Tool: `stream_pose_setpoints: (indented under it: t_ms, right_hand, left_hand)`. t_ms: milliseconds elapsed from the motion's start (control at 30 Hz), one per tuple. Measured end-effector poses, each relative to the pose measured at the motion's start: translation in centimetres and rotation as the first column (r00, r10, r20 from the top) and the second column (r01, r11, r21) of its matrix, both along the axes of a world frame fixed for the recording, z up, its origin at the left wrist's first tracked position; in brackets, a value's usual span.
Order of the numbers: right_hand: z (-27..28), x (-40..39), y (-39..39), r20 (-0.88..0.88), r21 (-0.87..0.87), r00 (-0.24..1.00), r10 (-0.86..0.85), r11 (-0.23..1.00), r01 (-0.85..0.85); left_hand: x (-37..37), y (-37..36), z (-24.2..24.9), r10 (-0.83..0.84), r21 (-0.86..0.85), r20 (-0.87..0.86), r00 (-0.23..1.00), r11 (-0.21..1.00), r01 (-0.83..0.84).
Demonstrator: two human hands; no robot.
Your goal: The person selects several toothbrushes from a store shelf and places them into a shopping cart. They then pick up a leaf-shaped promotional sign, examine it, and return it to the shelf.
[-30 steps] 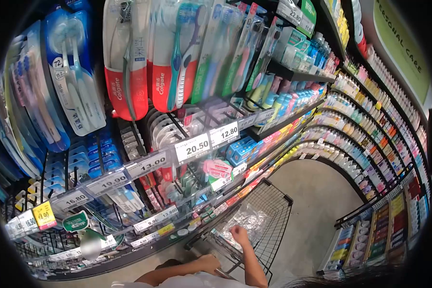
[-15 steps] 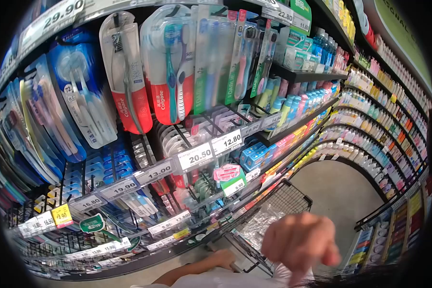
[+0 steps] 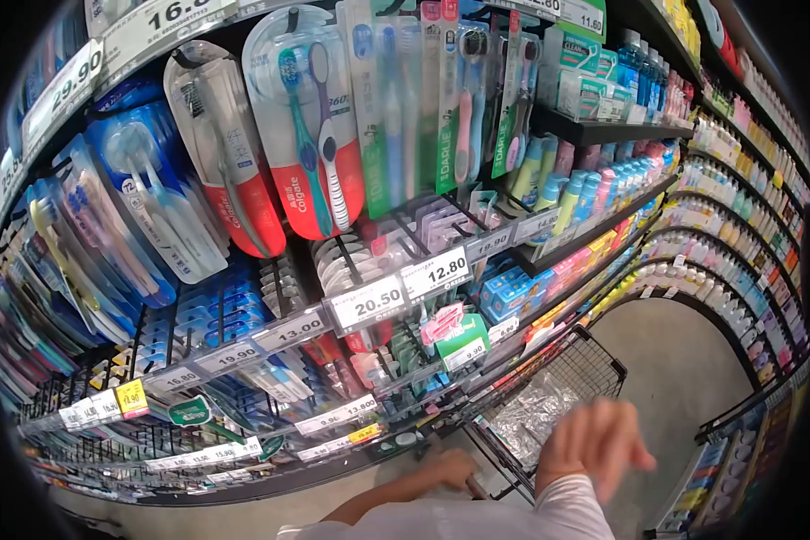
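My left hand [image 3: 452, 468] is low in the head view, at the handle [image 3: 475, 488] of a shopping cart, its fingers closed round it. The black wire cart [image 3: 594, 355] stands in front of me beside the shelf. Inside it lies a crinkled clear plastic package [image 3: 533, 416]; its contents cannot be made out. My right hand [image 3: 596, 450], below a white sleeve, is raised over the cart's near right side. Its fingers look partly bent but are smeared by motion, and nothing can be made out in them.
Packaged toothbrushes [image 3: 306, 162] hang from hooks on the left, above price tags [image 3: 369, 304]. Mouthwash bottles [image 3: 630, 67] stand on a shelf further right. A curved shelf of bottles [image 3: 711, 220] bounds the grey floor [image 3: 684, 346] at the right.
The view has shifted, so the shelves and cart appear further right. My right hand has moved right in view, with more sleeve showing. My left hand stays at the cart handle.
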State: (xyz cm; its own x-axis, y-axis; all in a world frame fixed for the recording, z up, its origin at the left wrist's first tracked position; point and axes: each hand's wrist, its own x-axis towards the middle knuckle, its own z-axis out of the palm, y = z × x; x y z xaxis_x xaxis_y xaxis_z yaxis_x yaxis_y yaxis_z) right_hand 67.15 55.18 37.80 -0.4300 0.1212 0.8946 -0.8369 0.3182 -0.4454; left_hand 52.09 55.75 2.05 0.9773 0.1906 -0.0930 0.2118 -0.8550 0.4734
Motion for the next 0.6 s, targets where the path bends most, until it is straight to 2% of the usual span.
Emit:
stream_pose_setpoints:
  t_ms: [33, 67, 100, 133, 167, 233, 333, 433, 533, 567, 600]
  right_hand:
    - [-3.8, 1.6, 2.8, -0.028, -0.021, 0.991, -0.133, 0.991, 0.132]
    - [-8.1, 3.4, 5.3, 0.039, -0.176, 0.948, -0.316, 0.932, 0.318]
    - [-8.5, 4.2, 6.2, 0.393, -0.439, 0.801, -0.451, 0.673, 0.595]
    - [-9.5, 4.1, 9.2, 0.630, -0.430, 0.593, -0.501, 0.411, 0.804]
    - [-9.0, 2.3, 11.7, 0.681, -0.305, 0.407, -0.609, 0.270, 0.913]
    - [-13.3, 2.1, 16.8, 0.641, -0.104, 0.155, -0.751, 0.115, 0.988]
    - [-15.2, -0.1, 21.0, 0.282, 0.225, -0.328, -0.902, -0.270, 0.936]
    - [-15.9, -1.3, 22.5, 0.168, 0.200, -0.383, -0.908, -0.349, 0.915]
    - [-16.0, -1.9, 21.7, 0.498, 0.046, -0.154, -0.853, -0.151, 0.987]
    - [-16.4, -2.1, 21.7, 0.444, 0.039, -0.187, -0.876, -0.189, 0.981]
    - [-16.7, -2.2, 21.8, 0.435, 0.023, -0.156, -0.887, -0.163, 0.986]
  left_hand:
    - [0.6, 0.0, 0.6, 0.007, -0.012, -0.070, 0.998, 1.000, -0.008]
    - [1.0, -0.1, 0.9, 0.013, -0.025, -0.139, 0.990, 1.000, -0.017]
    - [1.5, -0.1, 0.6, 0.031, -0.028, -0.139, 0.990, 0.999, -0.036]
    - [1.9, 0.0, 0.1, 0.050, -0.031, -0.141, 0.989, 0.998, -0.055]
    - [2.2, 0.1, -0.3, 0.069, -0.032, -0.144, 0.987, 0.997, -0.074]
    - [2.9, 0.0, -0.6, 0.107, -0.056, -0.140, 0.984, 0.992, -0.115]
    - [3.6, 0.2, 1.0, 0.160, -0.081, -0.113, 0.981, 0.982, -0.169]
    - [5.0, 0.8, 0.9, 0.144, -0.089, -0.135, 0.980, 0.984, -0.157]
    - [5.7, 0.5, 0.5, 0.130, -0.070, -0.138, 0.982, 0.988, -0.141]
    - [5.7, 0.5, 0.5, 0.129, -0.055, -0.131, 0.983, 0.989, -0.138]
    - [5.7, 0.6, 0.4, 0.121, -0.061, -0.140, 0.983, 0.990, -0.131]
